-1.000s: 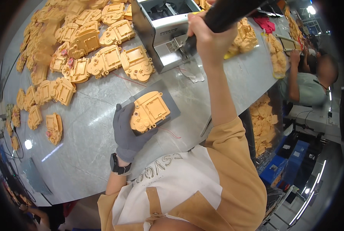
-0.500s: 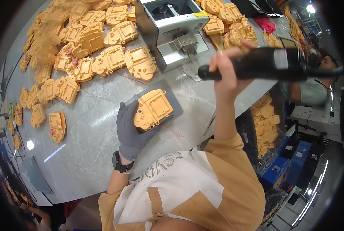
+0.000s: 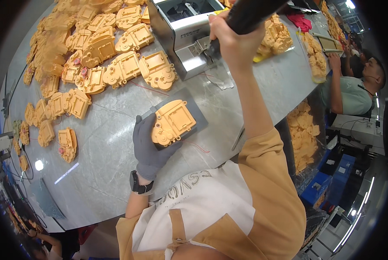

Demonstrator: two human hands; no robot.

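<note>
Hands [image 3: 152,145] on casing [image 3: 173,122], tool [image 3: 250,15].

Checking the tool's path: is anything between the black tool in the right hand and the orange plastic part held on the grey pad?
Nothing visible. The right hand holds the black cylindrical tool raised; bare grey table lies between it and the orange plastic part, steadied by the gloved left hand.

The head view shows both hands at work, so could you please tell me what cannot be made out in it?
- Tip of the black tool in the right hand: hidden behind that hand.
- Left hand: fingertips hidden under the orange plastic part.
- Grey machine: top cut off by the upper edge.
- Small pieces at the table's left rim: warped, too small.
</note>
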